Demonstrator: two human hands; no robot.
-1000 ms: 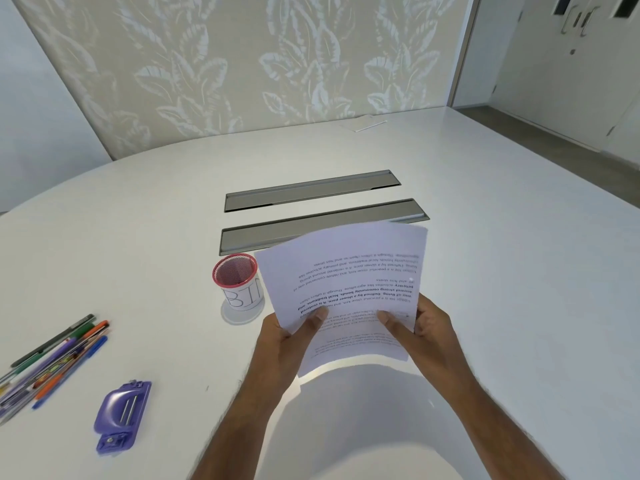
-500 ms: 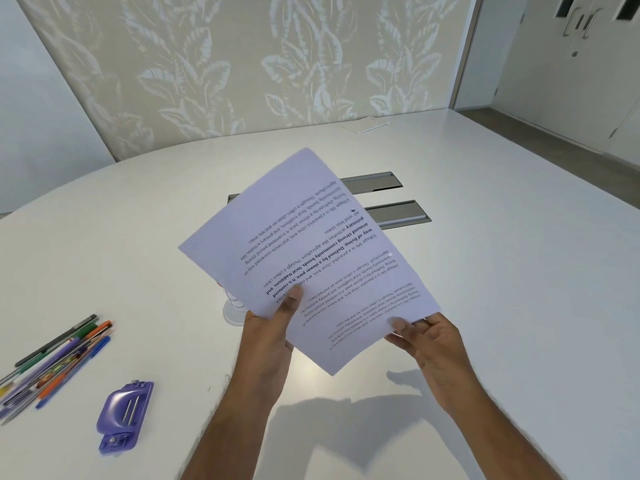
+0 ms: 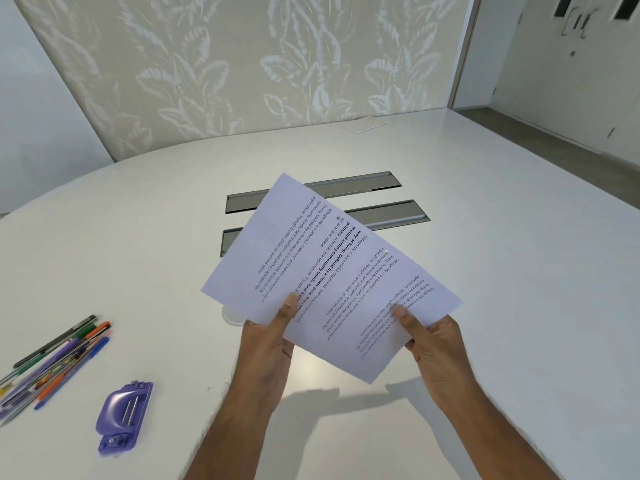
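A white printed sheet of paper (image 3: 311,265) is held up above the white table (image 3: 502,289), turned at a slant with its text upside down. Two punched holes show near its upper right edge. My left hand (image 3: 268,344) pinches its lower left edge with the thumb on top. My right hand (image 3: 434,344) pinches the lower right edge the same way. The paper hides nearly all of the pen cup; only its round base (image 3: 230,315) shows at the sheet's left corner.
A purple hole punch (image 3: 123,415) lies at the front left. Several coloured pens (image 3: 55,362) lie scattered at the left edge. Two grey cable hatches (image 3: 391,214) sit in the table's middle. A small white pad (image 3: 365,124) lies at the far edge.
The sheet was lifted from a flat hold and turned to a slant, now covering the red-rimmed cup. In the last half second it came slightly lower and further right.
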